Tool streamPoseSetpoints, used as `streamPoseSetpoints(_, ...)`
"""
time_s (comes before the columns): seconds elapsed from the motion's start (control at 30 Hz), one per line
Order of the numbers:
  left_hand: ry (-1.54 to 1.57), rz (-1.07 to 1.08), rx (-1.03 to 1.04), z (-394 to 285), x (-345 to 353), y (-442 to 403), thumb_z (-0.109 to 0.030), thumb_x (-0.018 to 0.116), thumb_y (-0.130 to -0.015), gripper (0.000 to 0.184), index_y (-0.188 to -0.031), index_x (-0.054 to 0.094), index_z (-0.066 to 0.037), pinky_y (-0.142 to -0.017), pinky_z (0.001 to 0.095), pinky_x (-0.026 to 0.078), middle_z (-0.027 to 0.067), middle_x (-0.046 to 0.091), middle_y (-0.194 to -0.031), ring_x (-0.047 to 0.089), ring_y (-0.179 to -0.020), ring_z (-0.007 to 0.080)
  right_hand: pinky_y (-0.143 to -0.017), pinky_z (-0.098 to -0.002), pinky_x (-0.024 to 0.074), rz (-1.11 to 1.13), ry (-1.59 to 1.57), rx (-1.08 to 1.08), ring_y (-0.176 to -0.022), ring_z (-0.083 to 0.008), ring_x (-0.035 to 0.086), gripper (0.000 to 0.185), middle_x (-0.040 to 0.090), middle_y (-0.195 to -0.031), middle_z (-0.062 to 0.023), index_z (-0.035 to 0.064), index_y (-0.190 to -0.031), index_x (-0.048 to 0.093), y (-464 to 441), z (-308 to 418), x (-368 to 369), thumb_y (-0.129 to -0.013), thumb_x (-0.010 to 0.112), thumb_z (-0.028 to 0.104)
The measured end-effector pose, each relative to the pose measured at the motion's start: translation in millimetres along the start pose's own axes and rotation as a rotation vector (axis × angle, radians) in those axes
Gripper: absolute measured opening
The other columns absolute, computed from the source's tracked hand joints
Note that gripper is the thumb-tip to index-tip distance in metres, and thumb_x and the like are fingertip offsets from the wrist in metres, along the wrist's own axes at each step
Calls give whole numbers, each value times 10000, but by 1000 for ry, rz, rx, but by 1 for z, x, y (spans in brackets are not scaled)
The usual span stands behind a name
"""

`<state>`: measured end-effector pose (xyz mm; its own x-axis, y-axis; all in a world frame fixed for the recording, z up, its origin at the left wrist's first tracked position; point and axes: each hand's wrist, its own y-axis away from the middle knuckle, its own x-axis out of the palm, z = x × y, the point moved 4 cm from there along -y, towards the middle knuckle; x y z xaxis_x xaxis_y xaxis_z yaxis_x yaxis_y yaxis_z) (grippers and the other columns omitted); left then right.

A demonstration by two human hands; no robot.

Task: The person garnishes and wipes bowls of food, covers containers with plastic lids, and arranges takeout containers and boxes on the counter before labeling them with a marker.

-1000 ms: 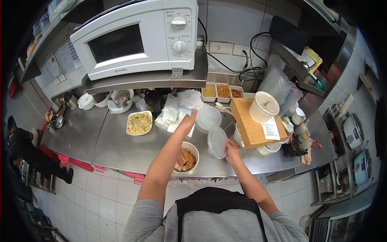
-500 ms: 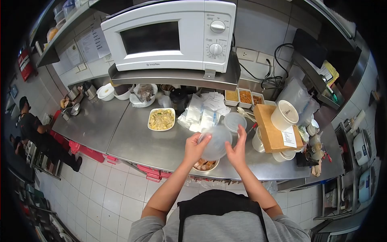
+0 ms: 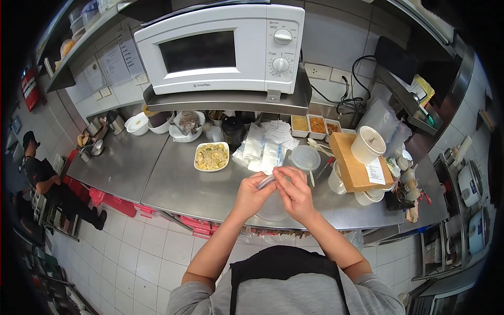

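My left hand (image 3: 251,193) grips a small clear round thing (image 3: 266,182), seen nearly edge-on; it resembles a roll of tape, but its kind is not certain. Against its right side, the fingers of my right hand (image 3: 295,195) are pinched together; what lies between them is hidden. Below both hands, at the counter's front edge, is a translucent round lid (image 3: 272,211), partly covered by my hands. Just beyond my right hand lies a round container with a clear lid (image 3: 305,158). A square white bowl of yellowish food (image 3: 211,156) stands to the left.
A steel counter (image 3: 173,181) runs across, with a microwave (image 3: 220,50) on a shelf above. Plastic bags and papers (image 3: 265,147) lie behind my hands. At right, a white tub (image 3: 368,145) stands on a cardboard box (image 3: 349,163). Another person (image 3: 47,176) stands far left.
The large translucent lid has left my hands and now lies below them, where food in a bowl showed before. My hands have come together around the small clear round thing.
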<state>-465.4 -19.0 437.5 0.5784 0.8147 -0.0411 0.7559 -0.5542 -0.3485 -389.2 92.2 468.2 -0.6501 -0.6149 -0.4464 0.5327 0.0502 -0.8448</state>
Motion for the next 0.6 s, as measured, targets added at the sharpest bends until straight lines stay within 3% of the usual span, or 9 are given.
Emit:
streamPoseSetpoints(0.2,15,10,-32,-3,4,1,-103,645,-816,97,-803,644,-6,-594,202,360,-35,526,-719,444,-685,30,-831,-371,386,-17,20,-42,-973,-273,543,395,564,-1105,-114,41,-1134,578,3,-1,-4,-743,623,12)
streamPoseSetpoints(0.4,-40,-4,27,-15,11,0,-104,645,-816,101,-792,650,-6,-570,202,339,-37,496,-682,421,-651,34,-811,-374,408,-26,-74,91,-946,-287,539,384,560,-1082,-134,-17,-1136,560,-1,-3,-16,-757,614,21)
streamPoseSetpoints(0.6,13,7,1,-20,17,-2,-97,638,-820,99,-786,649,-4,-557,200,326,-45,480,-679,405,-647,28,-824,-367,414,-39,-41,-15,-951,-293,534,396,557,-1090,-133,3,-1139,568,1,-6,-20,-747,623,16)
